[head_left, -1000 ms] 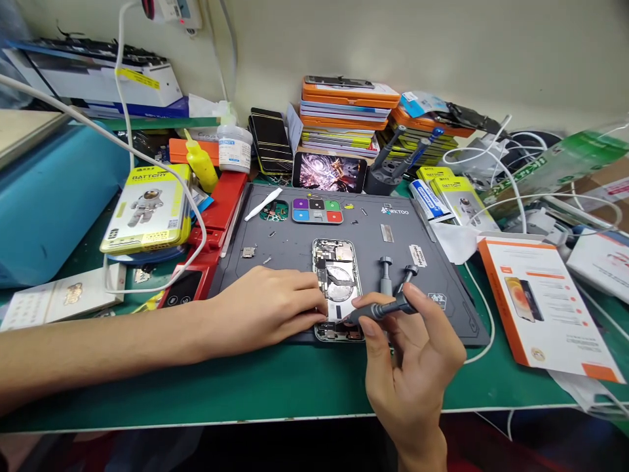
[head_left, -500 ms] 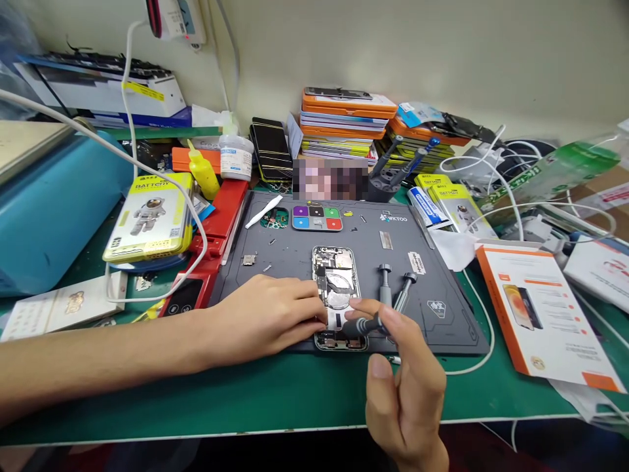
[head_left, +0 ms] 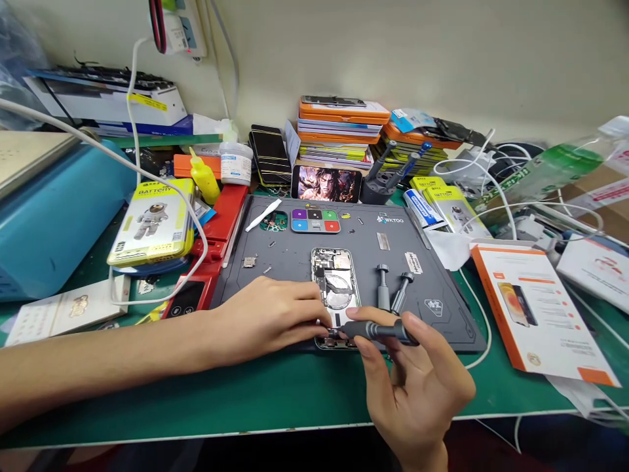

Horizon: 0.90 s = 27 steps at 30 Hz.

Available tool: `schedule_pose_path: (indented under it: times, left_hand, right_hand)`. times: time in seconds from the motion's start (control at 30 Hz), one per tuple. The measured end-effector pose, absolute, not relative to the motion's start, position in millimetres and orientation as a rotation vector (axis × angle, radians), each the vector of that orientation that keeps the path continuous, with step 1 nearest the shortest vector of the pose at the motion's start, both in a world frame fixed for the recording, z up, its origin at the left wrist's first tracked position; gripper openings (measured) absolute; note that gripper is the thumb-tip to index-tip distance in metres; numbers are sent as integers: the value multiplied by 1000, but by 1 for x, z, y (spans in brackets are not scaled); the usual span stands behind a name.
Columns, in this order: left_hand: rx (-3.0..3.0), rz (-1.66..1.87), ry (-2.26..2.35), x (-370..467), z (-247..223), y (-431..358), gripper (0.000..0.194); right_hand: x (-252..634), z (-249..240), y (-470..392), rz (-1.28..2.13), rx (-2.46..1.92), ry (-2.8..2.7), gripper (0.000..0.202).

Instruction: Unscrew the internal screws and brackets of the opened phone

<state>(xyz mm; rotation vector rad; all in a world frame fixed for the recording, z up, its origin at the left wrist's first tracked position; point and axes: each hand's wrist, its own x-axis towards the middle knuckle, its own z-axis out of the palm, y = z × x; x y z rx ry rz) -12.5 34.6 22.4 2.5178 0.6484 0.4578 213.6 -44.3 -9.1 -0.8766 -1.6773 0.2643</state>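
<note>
An opened phone [head_left: 338,288] lies on a dark grey work mat [head_left: 295,262], its inner parts and round coil showing. My left hand [head_left: 282,311] reaches in from the left, its bent fingers closed at the phone's lower left edge, and the fingertips touch the inside. Between the thumb and fingers of my right hand [head_left: 417,373] is a dark grey screwdriver [head_left: 378,331], held nearly level. Its tip end points left over the bottom part of the phone, close to my left fingertips. Two more screwdrivers [head_left: 383,288] lie on the mat just right of the phone.
A colour-marked tray [head_left: 315,221], a white pry tool [head_left: 263,215] and small loose parts lie on the mat. Behind stand a phone playing video [head_left: 327,183] and a tool holder [head_left: 379,189]. Battery boxes [head_left: 152,219], an orange-white box [head_left: 543,311] and white cables flank it.
The screwdriver has tipped from slanting to almost level, and my right hand has shifted right, with its thumb now against the handle. My left hand stays at the phone.
</note>
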Motion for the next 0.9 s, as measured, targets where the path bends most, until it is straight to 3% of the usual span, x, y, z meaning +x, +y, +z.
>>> schedule_pose_path:
  times: [0.2, 0.4, 0.6, 0.9]
  left_hand:
    - [2522, 458, 663, -11, 22, 35, 19]
    - [2498, 412, 712, -9, 25, 31, 18]
    - [2417, 419, 729, -10, 30, 29, 14]
    - [2447, 402, 785, -7, 29, 29, 14]
  right_hand:
    - [211, -4, -42, 395, -891, -1624, 79]
    - [213, 1, -42, 212, -926, -1508, 78]
    - [221, 0, -43, 209, -1080, -1614, 69]
    - [224, -7, -48, 178, -1047, -1724, 71]
